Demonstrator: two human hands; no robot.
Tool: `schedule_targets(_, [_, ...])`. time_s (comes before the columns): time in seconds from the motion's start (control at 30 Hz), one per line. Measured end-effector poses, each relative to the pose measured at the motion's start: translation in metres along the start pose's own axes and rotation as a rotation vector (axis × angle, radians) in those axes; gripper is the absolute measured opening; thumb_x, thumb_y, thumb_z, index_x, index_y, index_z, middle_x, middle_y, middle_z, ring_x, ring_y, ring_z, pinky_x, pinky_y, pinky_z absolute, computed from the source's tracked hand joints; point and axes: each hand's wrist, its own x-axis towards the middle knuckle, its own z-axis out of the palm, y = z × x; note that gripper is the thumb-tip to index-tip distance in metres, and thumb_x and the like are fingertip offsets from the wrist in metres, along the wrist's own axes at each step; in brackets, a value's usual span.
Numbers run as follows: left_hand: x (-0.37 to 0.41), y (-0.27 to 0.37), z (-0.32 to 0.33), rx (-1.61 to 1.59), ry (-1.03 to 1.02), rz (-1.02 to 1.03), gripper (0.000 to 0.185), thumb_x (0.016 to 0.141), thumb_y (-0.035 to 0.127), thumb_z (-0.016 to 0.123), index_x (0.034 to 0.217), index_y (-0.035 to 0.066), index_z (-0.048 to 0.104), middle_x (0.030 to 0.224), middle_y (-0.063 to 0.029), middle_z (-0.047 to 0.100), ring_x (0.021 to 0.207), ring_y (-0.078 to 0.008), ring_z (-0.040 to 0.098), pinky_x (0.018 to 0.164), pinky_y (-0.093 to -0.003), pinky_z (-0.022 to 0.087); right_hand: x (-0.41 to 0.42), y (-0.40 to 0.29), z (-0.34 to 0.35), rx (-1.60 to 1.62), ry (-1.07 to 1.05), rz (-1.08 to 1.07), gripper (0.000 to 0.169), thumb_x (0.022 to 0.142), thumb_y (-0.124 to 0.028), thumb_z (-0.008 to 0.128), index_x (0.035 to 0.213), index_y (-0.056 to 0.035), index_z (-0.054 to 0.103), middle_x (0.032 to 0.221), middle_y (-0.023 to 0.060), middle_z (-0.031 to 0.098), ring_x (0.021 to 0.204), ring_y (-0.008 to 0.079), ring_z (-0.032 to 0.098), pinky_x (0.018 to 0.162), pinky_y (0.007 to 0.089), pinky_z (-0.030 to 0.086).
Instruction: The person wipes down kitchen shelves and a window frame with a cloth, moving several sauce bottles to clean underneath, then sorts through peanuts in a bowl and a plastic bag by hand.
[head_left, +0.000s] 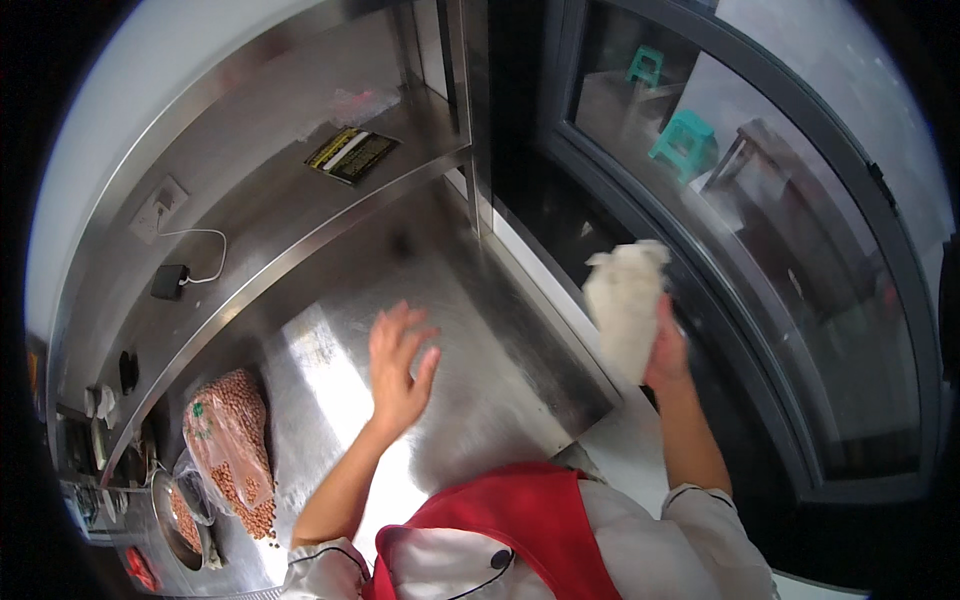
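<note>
My left hand is held over the stainless steel worktop, its fingers apart and nothing in it. Out to the right, my right hand grips a folded off-white cloth, slightly blurred, beside the dark window frame. At the lower left a clear plastic bag of peanuts lies on its side, with some peanuts spilled from its mouth. Next to it stands a round metal pan with peanuts inside, partly covered by a clear plastic bag and another item that I cannot make out.
Above the worktop runs a steel shelf holding a dark printed packet, a black power adapter with a white cable, and crumpled plastic. A red object lies at the lower left. A grey-framed window borders the right side.
</note>
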Motion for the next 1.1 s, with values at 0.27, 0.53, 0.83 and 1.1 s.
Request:
schedule_targets(0.27, [-0.098,0.008,0.074,-0.337,-0.234,-0.407,0.018,0.093,0.014,0.061,0.105,0.004,0.069,0.123,-0.0130,0.062,0.125,-0.0341,0.050,0.104,-0.0430,0.040,-0.016,-0.029,-0.020,0.130,0.265,-0.001,0.057,0.103,-0.047,0.040,0.139,-0.0038,0.049,0.136,0.0117,0.057,0.123,0.0276,0.057,0.105,0.0407,0.045])
schedule_targets(0.53, [-0.082,0.034,0.084,-0.334,-0.233,-0.328,0.017,0.094,0.014,0.061,0.106,0.005,0.069,0.118,-0.0128,0.065,0.122,-0.0326,0.053,0.104,-0.0425,0.041,-0.014,-0.033,-0.014,-0.124,0.138,-0.029,0.057,0.105,-0.045,0.038,0.142,-0.0015,0.046,0.140,0.0134,0.053,0.127,0.0267,0.053,0.108,0.0386,0.040])
schedule_targets(0.83, [-0.081,0.041,0.101,-0.356,-0.280,-0.329,0.018,0.092,0.014,0.062,0.105,0.004,0.069,0.118,-0.0135,0.064,0.121,-0.0349,0.053,0.101,-0.0432,0.043,-0.014,0.007,-0.065,-1.854,-0.037,-0.360,0.051,0.097,-0.026,0.055,0.140,0.0010,0.047,0.150,0.0249,0.036,0.140,0.0428,0.031,0.117,0.0499,0.022])
schedule_targets(1.1, [-0.080,0.043,0.115,-0.366,-0.351,-0.323,0.020,0.090,0.015,0.064,0.105,0.003,0.068,0.118,-0.0138,0.064,0.121,-0.0361,0.053,0.100,-0.0441,0.044,-0.012,-0.002,-0.082,-1.892,-0.127,-0.403,0.051,0.095,-0.031,0.058,0.143,-0.0143,0.049,0.157,0.0164,0.029,0.146,0.0405,0.023,0.119,0.0520,0.019])
